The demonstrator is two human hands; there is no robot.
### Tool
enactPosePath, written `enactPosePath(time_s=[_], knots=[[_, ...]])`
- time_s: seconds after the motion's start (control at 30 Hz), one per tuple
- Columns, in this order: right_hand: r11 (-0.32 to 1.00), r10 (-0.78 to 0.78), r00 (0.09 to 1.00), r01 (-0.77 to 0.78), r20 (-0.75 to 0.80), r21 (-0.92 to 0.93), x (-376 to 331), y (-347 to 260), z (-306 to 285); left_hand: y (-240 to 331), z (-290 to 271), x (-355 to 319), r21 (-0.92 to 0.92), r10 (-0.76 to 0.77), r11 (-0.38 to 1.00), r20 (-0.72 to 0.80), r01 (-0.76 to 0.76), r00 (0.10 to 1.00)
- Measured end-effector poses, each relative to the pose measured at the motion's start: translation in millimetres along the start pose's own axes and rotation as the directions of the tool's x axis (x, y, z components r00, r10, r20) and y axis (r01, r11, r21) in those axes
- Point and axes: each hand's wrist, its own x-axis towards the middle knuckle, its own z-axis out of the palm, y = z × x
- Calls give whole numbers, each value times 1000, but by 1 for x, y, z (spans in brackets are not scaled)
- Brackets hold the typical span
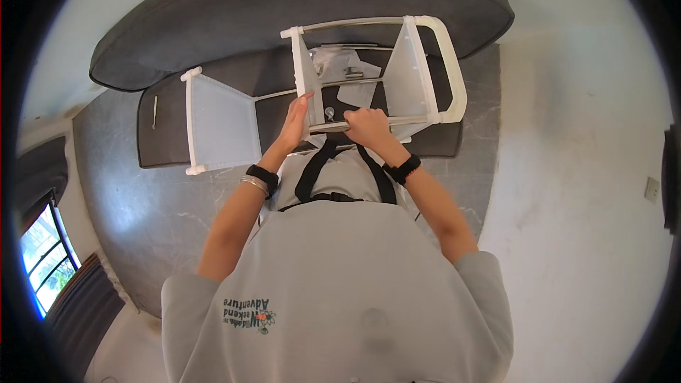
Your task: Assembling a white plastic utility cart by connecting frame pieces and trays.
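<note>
Head — rack (303, 67), grey sofa (269, 7), white wall (567, 191).

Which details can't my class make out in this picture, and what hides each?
Head view: anything inside the right hand, covered by the hand itself.
Head view: the shiny piece near the plastic bag, too small to identify.
Head view: the dark wall object, cut off by the fisheye's rim.
Head view: the scene beyond the window, blurred by bright light.
</note>
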Motion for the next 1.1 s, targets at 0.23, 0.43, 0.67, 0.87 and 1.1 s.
enactPosePath(time_s=[0.23, 0.43, 0.67, 0.87, 1.1], knots=[[1000, 10, 996, -11, 87, 21, 6, -4, -2, 0, 4, 3, 61, -9, 998, -28, 11, 1000], [998, -54, 998, 53, 23, 12, 12, 7, 4, 10, 1, 13, 83, 16, 996, 41, -19, 999], [993, -66, 969, 42, 238, 108, 7, 13, -4, 64, 28, 18, 550, 400, 590, 437, -591, 806], [972, 66, 994, -44, -87, 232, 0, 75, -69, 72, 26, 45, 455, -40, 812, 668, -366, 743], [811, 529, 583, -562, -617, 164, -65, 158, -88, 59, 9, 65, 338, 224, 884, 298, -322, 928]])
